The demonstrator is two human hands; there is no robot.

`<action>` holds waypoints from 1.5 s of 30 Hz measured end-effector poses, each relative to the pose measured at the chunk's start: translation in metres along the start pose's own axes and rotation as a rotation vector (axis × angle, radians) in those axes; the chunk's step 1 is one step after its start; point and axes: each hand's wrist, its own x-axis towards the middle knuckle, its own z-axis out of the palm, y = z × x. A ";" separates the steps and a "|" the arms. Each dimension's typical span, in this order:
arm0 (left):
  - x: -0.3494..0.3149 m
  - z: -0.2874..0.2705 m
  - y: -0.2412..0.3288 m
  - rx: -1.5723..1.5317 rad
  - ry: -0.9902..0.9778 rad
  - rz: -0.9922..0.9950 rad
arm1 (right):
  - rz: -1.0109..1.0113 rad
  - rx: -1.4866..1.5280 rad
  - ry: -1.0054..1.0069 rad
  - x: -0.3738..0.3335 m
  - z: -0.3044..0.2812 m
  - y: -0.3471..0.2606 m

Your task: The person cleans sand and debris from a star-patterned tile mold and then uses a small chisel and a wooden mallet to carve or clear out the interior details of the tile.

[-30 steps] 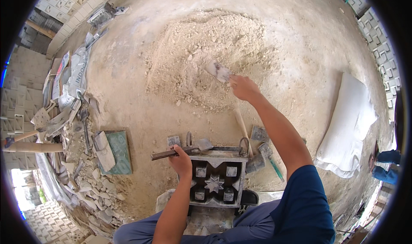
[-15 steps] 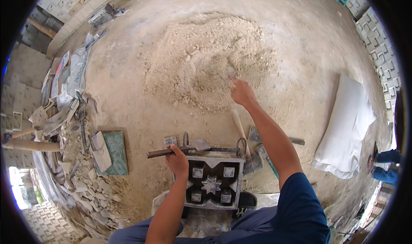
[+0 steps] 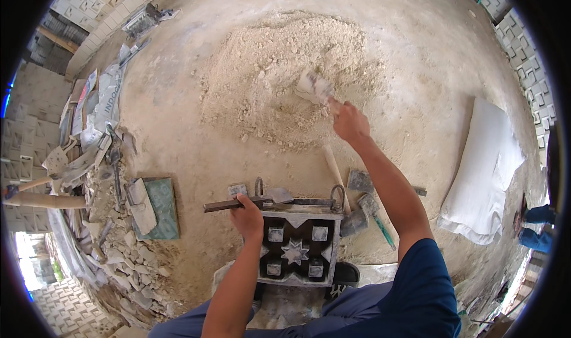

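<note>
Grey mould (image 3: 294,253): 1 | left hand (image 3: 245,215): gripping 1 bar (image 3: 220,206) | right hand (image 3: 351,122): gripping 1 trowel (image 3: 314,87) | hands: 2

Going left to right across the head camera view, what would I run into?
Crumpled grey bag, green board, left hand gripping a dark bar, patterned mold, right hand, large white sack, another person's blue-clothed legs.

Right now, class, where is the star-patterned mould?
In the head view, the star-patterned mould sits at lower centre, just right of the left forearm, with the left hand by its upper-left corner and the crumbly heap farther ahead.
</note>
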 end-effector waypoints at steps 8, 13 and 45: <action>0.002 -0.004 0.006 0.060 -0.228 -0.142 | 0.003 0.087 -0.119 -0.001 0.025 -0.010; 0.002 -0.006 0.005 0.046 -0.129 -0.151 | -0.071 0.162 0.023 -0.021 0.004 -0.047; 0.002 0.007 0.001 0.129 -0.035 -0.080 | 0.042 0.394 -0.011 0.016 -0.018 0.035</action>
